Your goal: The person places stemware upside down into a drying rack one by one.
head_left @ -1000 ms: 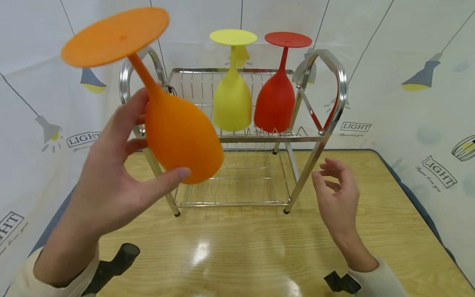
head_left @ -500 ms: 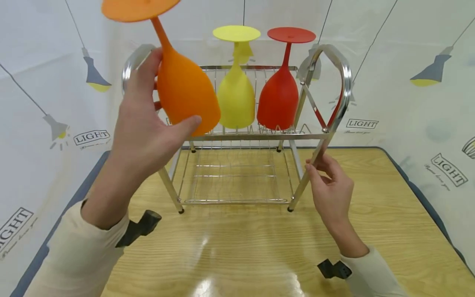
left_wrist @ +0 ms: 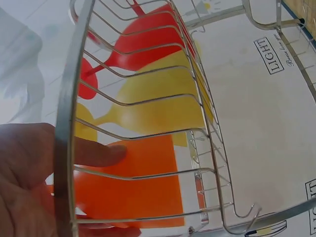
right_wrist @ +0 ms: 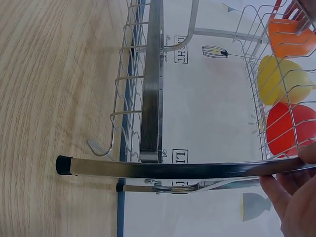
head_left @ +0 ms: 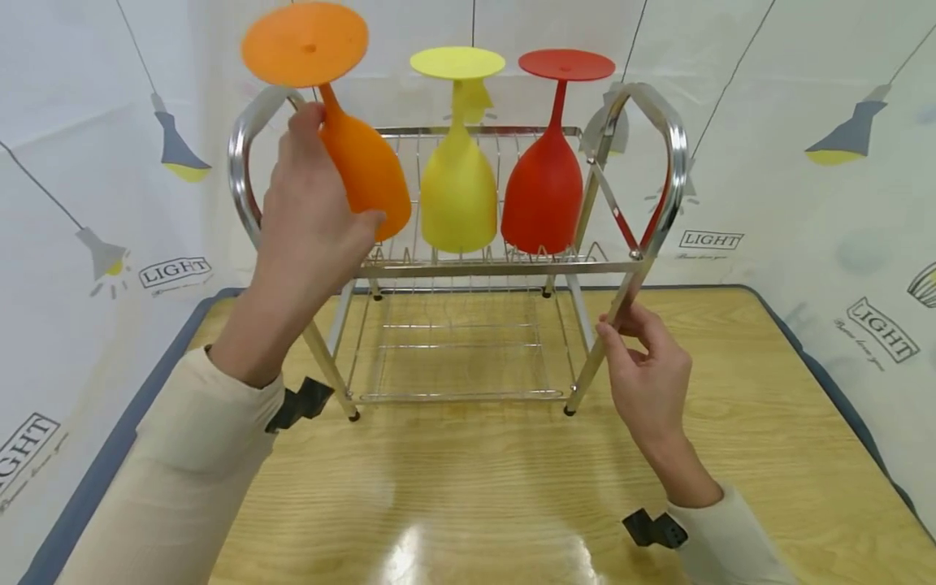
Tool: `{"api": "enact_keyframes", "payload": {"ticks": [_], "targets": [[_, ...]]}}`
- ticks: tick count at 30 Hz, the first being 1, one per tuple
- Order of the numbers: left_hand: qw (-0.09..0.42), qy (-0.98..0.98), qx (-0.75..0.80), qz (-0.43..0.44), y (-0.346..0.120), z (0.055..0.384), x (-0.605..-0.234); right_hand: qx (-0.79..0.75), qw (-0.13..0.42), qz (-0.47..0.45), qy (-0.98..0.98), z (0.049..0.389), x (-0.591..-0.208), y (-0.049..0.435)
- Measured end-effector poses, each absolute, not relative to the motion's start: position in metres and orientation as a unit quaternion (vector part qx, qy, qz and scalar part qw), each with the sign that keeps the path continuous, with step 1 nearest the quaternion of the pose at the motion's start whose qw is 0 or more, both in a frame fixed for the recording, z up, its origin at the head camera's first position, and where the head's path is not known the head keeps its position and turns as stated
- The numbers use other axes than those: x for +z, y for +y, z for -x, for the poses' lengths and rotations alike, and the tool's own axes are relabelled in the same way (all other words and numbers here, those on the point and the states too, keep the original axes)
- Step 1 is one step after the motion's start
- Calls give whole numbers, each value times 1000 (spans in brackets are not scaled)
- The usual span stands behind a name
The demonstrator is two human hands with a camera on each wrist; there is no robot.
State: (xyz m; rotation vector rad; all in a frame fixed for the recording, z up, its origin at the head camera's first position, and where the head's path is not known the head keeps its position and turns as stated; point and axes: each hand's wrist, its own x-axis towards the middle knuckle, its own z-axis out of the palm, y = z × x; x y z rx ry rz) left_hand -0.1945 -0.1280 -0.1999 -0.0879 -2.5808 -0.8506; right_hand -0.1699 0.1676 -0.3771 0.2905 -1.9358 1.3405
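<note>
My left hand (head_left: 310, 203) holds an orange goblet (head_left: 369, 175) upside down by its bowl, over the left part of the rack's upper tier. The goblet leans a little, its base up and to the left. In the left wrist view the orange bowl (left_wrist: 133, 187) shows behind the rack's wires, with a finger along it. A yellow goblet (head_left: 458, 195) and a red goblet (head_left: 544, 195) stand inverted beside it on the same tier. With thumb and fingers, my right hand (head_left: 651, 374) grips the right front leg of the metal dish rack (head_left: 483, 269).
The rack's lower wire shelf (head_left: 461, 396) sits just above the wooden table (head_left: 453, 479). Curved side handles (head_left: 673, 154) rise at both ends of the rack. A white printed backdrop (head_left: 790, 81) surrounds the table at the back and sides.
My left hand has carried the orange goblet from the front left to over the upper tier and lowered it. My right hand has moved left and taken hold of the rack's leg.
</note>
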Motion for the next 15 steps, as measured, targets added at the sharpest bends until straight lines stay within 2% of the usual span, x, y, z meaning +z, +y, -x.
{"api": "enact_keyframes", "payload": {"ticks": [7,15], "targets": [[122,-963,-240,8,-124,208,-197,517,375,-114,-761,169,-379,168],[87,-970,-224,21,-127,222,-196,503,372,-115,-772,169,-379,169]]}}
